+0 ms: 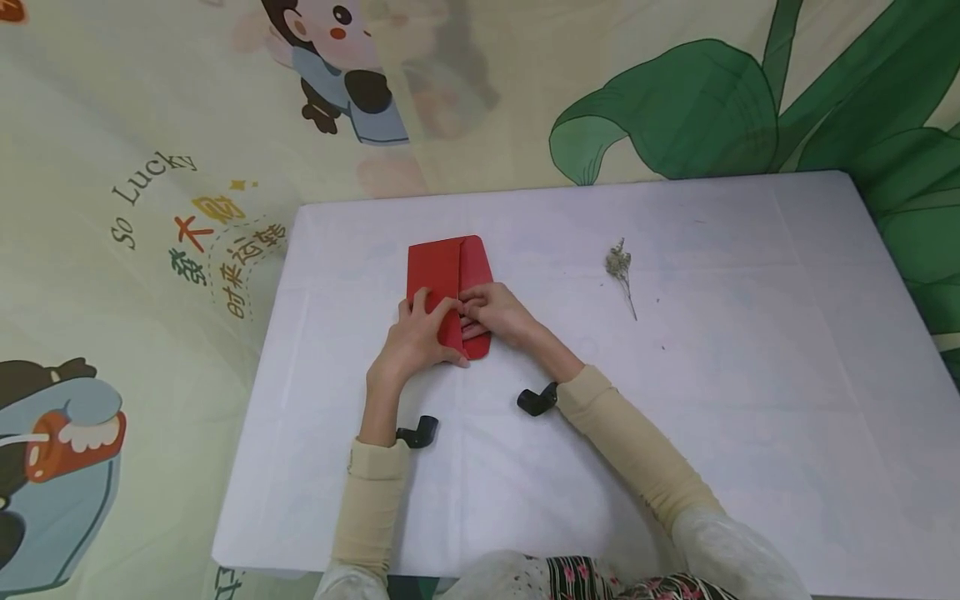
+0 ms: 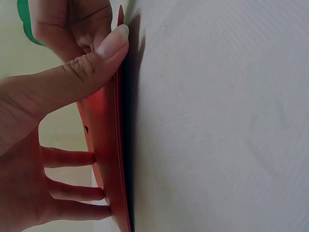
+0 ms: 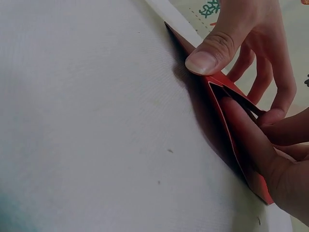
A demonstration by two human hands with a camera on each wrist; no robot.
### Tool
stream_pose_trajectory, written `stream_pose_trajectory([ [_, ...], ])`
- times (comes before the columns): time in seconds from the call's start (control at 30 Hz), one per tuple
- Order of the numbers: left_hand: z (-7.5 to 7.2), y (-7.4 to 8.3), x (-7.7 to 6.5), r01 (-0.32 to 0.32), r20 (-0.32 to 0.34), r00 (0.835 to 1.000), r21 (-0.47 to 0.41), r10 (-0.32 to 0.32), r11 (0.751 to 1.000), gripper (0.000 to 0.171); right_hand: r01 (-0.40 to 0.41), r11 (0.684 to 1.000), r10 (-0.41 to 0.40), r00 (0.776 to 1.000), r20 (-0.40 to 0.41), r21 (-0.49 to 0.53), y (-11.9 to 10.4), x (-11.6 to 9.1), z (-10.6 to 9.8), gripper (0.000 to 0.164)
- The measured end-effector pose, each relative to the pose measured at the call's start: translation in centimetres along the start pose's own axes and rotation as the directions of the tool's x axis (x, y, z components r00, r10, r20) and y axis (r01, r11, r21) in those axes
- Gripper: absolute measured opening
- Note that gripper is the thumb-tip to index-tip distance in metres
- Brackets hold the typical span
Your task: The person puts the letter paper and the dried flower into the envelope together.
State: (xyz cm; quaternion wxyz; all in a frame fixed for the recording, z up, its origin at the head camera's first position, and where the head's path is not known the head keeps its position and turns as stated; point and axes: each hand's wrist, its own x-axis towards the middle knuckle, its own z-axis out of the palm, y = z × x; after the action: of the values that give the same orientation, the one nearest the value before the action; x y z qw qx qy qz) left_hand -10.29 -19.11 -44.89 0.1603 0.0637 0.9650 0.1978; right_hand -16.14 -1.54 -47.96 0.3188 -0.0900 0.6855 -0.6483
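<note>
A red paper envelope lies on the white table with its flap folded out to the right. My left hand arches over the pocket: its thumb holds the near corner, and the other fingers rest on the face. At the pocket's mouth, my right hand pinches the edge. In the right wrist view the envelope gapes, with one finger of the right hand inside the opening. The left wrist view shows the envelope edge-on under the left thumb. The pocket's inside is mostly hidden.
A small dried flower sprig lies right of the hands, with tiny dark crumbs near it. Black wrist cameras sit by both cuffs. A printed cloth surrounds the white table.
</note>
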Motion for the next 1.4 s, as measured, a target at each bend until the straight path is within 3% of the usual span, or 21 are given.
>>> stream_pose_trajectory([
  [0.3, 0.3, 0.0, 0.1, -0.012, -0.006, 1.0, 0.008, 0.012, 1.0, 0.088, 0.011, 0.992, -0.013, 1.0, -0.009, -0.129, -0.1, -0.5, -0.1, 0.039],
  [0.53, 0.4, 0.1, 0.0, -0.014, -0.009, 1.0, 0.003, 0.014, 1.0, 0.086, 0.009, 0.995, -0.008, 1.0, 0.007, -0.096, 0.1, -0.9, -0.6, 0.046],
  [0.73, 0.3, -0.1, -0.1, -0.019, -0.023, 1.0, -0.006, 0.019, 1.0, 0.083, 0.006, 0.998, -0.007, 1.0, -0.006, -0.065, 0.4, -1.7, -1.5, 0.038],
  [0.97, 0.3, -0.2, 0.0, -0.019, -0.029, 0.999, -0.008, 0.019, 1.0, 0.083, 0.057, 0.99, -0.068, 0.995, -0.079, -0.132, 0.3, -3.8, -3.1, 0.034],
  [1.1, 0.2, -0.1, 0.1, -0.012, -0.038, 0.999, -0.012, 0.011, 1.0, 0.081, 0.123, 0.951, -0.181, 0.965, -0.188, -0.284, 0.2, -5.5, -4.2, 0.03],
  [1.23, 0.2, 0.0, 0.0, -0.021, -0.044, 0.999, -0.012, 0.021, 1.0, 0.079, 0.111, 0.897, -0.254, 0.921, -0.294, -0.428, 0.0, -7.1, -5.5, 0.03],
  [1.4, 0.3, 0.0, 0.0, -0.03, -0.044, 0.999, -0.017, 0.03, 0.999, 0.079, 0.102, 0.866, -0.304, 0.885, -0.353, -0.489, 0.0, -9.1, -7.3, 0.031],
])
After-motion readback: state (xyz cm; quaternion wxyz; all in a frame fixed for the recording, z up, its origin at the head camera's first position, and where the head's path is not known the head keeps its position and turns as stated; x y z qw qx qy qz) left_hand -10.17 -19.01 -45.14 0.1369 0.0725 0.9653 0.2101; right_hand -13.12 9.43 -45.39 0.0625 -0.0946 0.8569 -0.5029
